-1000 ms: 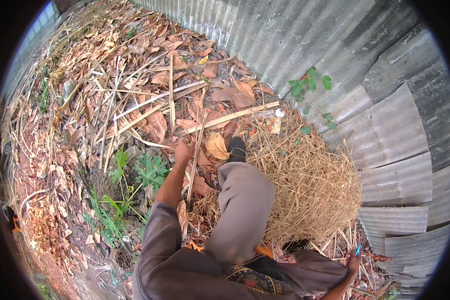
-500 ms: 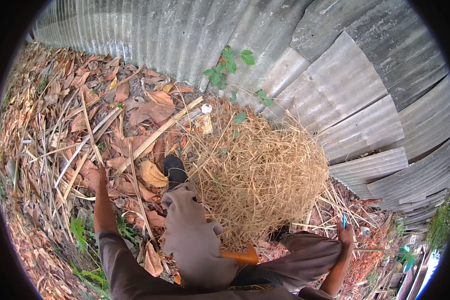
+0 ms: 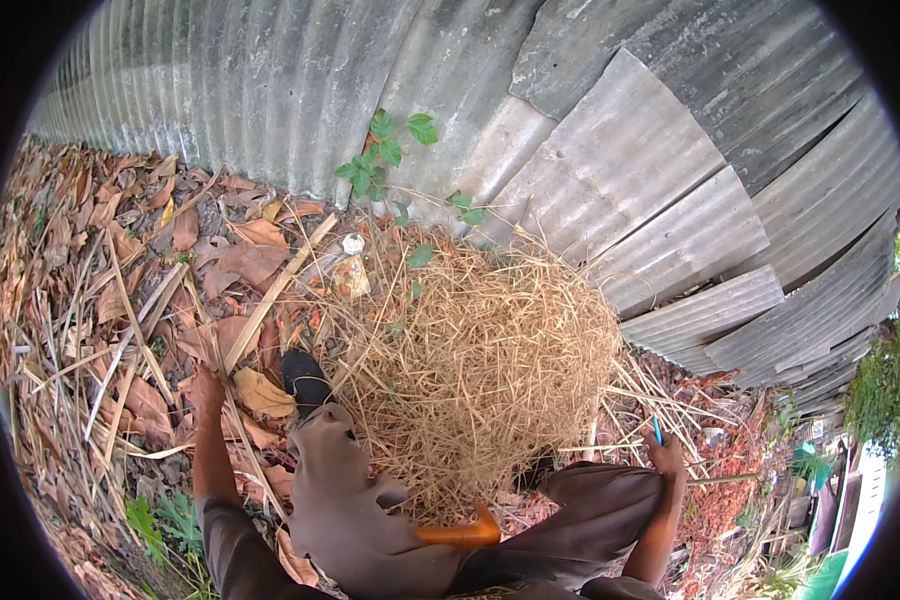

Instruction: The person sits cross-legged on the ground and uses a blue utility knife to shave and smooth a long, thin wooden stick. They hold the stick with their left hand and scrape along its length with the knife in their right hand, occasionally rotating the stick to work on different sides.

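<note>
At the left, my left hand (image 3: 206,388) is down among dry leaves. Its fingers are bent around the lower end of a long pale dry strip (image 3: 282,286), though the fingertips are partly hidden. My right hand (image 3: 667,456) is closed beside my right knee, and a slim blue piece (image 3: 657,430) sticks up out of it. The rest of that blue thing is hidden in the fist, so its kind does not show. Between my legs and the wall lies a big rounded heap of dry straw (image 3: 500,350). A hooked orange-brown piece (image 3: 460,533) juts out at my waist.
A wall of grey corrugated sheets (image 3: 260,110) curves round behind the heap, with a green-leaved plant (image 3: 375,160) against it. Large brown leaves (image 3: 235,265) and loose stalks cover the left side. My dark shoe (image 3: 305,378) stands by the heap; cut stalks (image 3: 645,395) lie right.
The view has shifted, so the wall and heap sit further left. My left hand has moved to the lower end of the pale strip. My right hand stays by the knee with the blue piece.
</note>
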The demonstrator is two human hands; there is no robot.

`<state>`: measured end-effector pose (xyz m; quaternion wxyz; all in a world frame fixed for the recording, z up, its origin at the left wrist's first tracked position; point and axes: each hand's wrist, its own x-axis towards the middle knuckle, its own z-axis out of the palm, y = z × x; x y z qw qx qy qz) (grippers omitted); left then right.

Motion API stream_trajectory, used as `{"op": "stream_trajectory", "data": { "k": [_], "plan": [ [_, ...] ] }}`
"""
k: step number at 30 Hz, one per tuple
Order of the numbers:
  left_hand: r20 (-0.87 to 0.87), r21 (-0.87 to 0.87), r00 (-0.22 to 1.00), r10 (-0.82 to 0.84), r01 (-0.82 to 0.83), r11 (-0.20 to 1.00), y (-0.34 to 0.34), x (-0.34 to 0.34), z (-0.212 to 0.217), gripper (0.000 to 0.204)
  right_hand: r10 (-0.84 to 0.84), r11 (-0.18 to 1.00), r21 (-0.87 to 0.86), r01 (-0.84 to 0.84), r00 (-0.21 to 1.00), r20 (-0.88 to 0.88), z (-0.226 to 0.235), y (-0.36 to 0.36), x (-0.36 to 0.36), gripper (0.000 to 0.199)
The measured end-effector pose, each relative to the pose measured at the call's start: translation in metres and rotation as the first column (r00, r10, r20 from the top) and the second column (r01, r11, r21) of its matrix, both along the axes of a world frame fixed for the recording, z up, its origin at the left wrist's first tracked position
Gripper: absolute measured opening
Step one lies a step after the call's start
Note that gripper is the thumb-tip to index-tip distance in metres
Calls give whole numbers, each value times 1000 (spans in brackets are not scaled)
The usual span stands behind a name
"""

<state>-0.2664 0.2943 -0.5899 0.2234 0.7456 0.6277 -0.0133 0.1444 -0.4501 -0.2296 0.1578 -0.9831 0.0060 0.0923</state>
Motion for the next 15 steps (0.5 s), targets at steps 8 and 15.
{"op": "stream_trajectory", "data": {
  "k": [8,15],
  "plan": [
    [-56,218,995,77,-63,974,-95,11,31,47,35,998,63,-31,997,-65,-28,-41,3,37],
    [152,80,978,145,-158,984,-120,-34,-66,39,296,951,39,-307,938,181,-4,1,-9,43]
  ]
}}
